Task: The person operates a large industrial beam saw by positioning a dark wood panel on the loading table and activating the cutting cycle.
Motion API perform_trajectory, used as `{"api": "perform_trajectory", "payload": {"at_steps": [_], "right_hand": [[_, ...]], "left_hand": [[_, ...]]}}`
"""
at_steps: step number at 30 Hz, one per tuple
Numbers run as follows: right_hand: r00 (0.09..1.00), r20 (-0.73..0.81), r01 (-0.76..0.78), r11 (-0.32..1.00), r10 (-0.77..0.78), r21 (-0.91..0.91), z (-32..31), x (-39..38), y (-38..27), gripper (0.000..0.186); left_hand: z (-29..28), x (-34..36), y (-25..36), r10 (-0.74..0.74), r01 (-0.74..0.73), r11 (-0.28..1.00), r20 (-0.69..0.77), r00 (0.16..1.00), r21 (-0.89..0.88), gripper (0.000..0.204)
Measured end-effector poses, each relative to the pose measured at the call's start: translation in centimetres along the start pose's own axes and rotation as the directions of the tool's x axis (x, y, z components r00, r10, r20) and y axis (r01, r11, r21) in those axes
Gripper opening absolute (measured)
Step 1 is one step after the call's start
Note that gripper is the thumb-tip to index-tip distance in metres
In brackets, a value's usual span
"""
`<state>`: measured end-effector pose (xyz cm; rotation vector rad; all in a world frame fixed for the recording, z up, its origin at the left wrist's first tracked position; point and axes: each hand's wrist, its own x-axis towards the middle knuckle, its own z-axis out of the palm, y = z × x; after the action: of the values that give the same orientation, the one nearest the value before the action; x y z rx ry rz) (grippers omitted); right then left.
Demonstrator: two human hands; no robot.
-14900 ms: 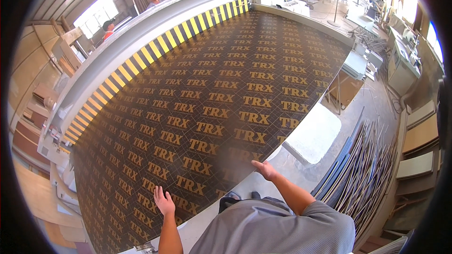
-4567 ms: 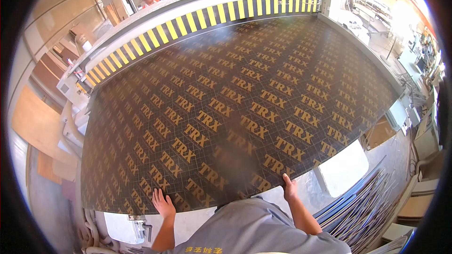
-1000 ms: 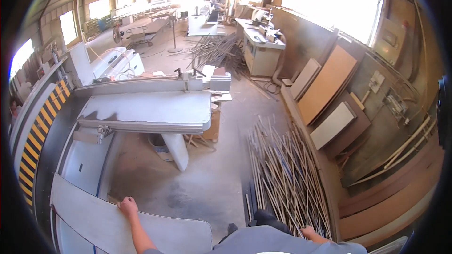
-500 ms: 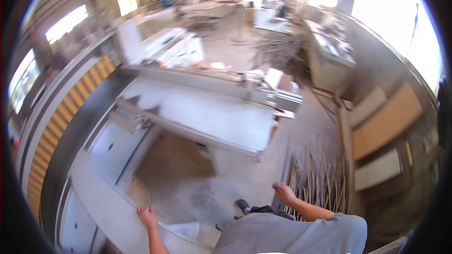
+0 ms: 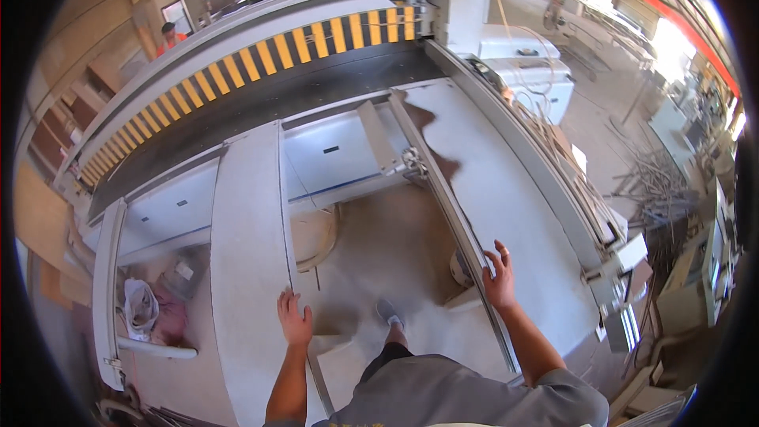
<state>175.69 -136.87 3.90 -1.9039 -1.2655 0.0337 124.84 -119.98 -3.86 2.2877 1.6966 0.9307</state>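
Observation:
I stand in a gap between two grey table sections of a large panel-cutting machine. My left hand (image 5: 295, 319) is at the right edge of the narrow grey table arm (image 5: 249, 245), with its fingers stretched out and nothing in it. My right hand (image 5: 500, 277) has its fingers spread beside the metal rail (image 5: 455, 217) along the wider grey table (image 5: 545, 269). Whether its fingertips touch the rail I cannot tell. A small clamp-like metal fitting (image 5: 411, 160) sits farther up that rail.
Beyond the tables runs the machine's beam with a yellow-and-black striped guard (image 5: 277, 54). Two people stand behind it. A white sack (image 5: 141, 307) lies below at left. At right are a long metal fence (image 5: 522, 158) and a pile of thin offcut strips (image 5: 660, 182).
My view has swung left toward the machine, and I am now between the table sections. My right hand has moved from beside my body to the rail of the wider table.

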Motion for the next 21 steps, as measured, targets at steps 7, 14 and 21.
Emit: {"api": "perform_trajectory", "payload": {"at_steps": [7,14,21], "right_hand": [[0.996,0.059,-0.063,0.998,0.065,-0.03,6.8,7.1,1.2,0.042],[0.996,0.038,-0.08,0.997,0.081,-0.012,15.7,19.5,0.8,0.043],[0.998,0.016,0.054,0.998,-0.054,-0.016,26.0,34.4,2.7,0.044]], "left_hand": [[1.3,2.1,-0.4,-0.245,0.235,0.963,-0.062,0.968,-0.13,0.042],[7.2,18.9,-0.9,-0.171,0.157,0.962,-0.04,0.985,-0.223,0.046],[9.0,33.1,-5.2,-0.082,0.067,0.992,-0.143,0.986,-0.104,0.055]]}}
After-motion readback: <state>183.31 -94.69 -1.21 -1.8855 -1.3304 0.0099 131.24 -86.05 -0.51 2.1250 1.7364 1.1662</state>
